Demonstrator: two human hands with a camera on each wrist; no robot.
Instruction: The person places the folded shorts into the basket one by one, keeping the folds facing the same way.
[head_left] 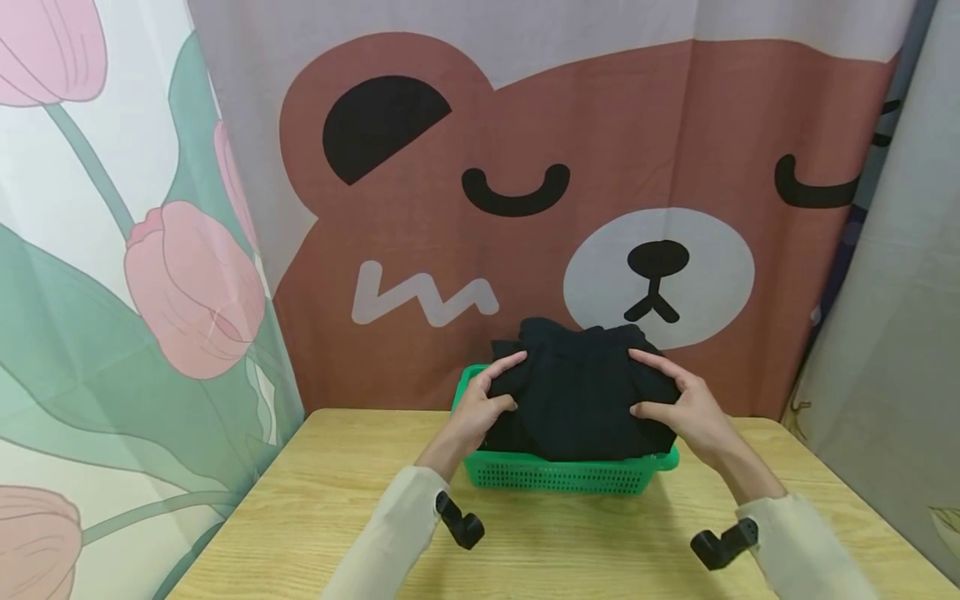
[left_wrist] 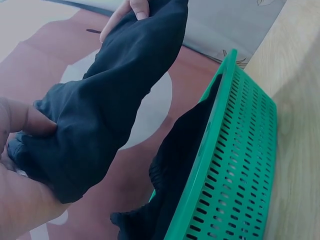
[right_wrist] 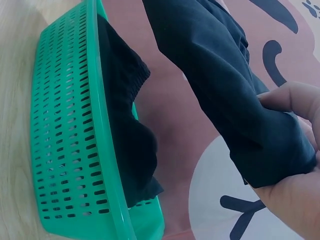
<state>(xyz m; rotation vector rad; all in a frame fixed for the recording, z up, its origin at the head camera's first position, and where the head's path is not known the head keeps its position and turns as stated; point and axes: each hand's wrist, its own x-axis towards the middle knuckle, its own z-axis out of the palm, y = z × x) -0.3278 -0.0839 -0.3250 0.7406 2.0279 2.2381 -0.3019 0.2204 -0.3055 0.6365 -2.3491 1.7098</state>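
A folded black garment (head_left: pixel 581 404) is held up between both hands, above the green basket (head_left: pixel 558 477). My left hand (head_left: pixel 476 410) grips its left end, thumb on the near side. At the opposite end, my right hand (head_left: pixel 696 417) pinches the cloth between thumb and fingers. In the left wrist view a gap separates the held garment (left_wrist: pixel 107 107) from the basket. More black clothing (left_wrist: pixel 182 150) lies inside the basket, and a gathered, elastic-looking edge shows on this clothing (right_wrist: pixel 125 125) in the right wrist view. What kind of garment is held cannot be told.
The basket stands on a light wooden table (head_left: pixel 360 467), near its back edge. Directly behind hangs a curtain (head_left: pixel 420 358) with a brown bear print. A tulip-patterned curtain (head_left: pixel 112 400) hangs on the left, and a pale curtain (head_left: pixel 892 350) on the right.
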